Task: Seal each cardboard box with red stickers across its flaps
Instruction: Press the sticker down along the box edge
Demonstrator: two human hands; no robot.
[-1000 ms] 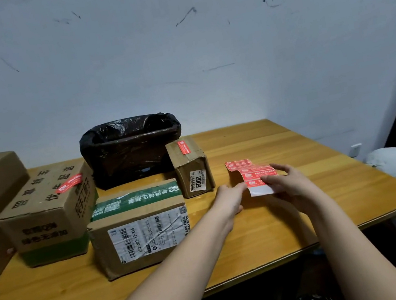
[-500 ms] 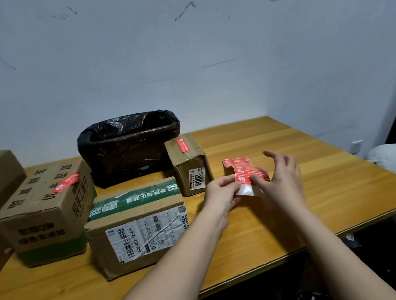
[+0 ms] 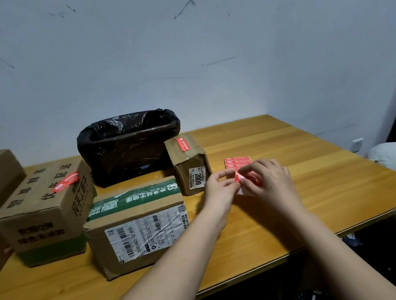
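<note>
- Sticker sheet [image 3: 238,162]: red labels on white backing, held just above the table, one red sticker [image 3: 238,177] partly peeled up.
- Small box [image 3: 188,163]: upright, a red sticker on top.
- Green-banded box [image 3: 136,224]: closed, shipping label facing front.
- Printed box [image 3: 46,212]: left, red sticker across its top.

Sticker sheet [image 3: 237,161] at the fingers [image 3: 243,170]: red with white print on white backing. Left of the fingers, brown cardboard boxes: one [image 3: 136,227] with a green band and white barcode label, one [image 3: 190,162] with a red sticker [image 3: 183,144], one [image 3: 46,212] with black characters and a green base stripe. Counter [image 3: 326,181]: honey-yellow wood grain; bin liner [image 3: 128,145]: glossy black.
</note>
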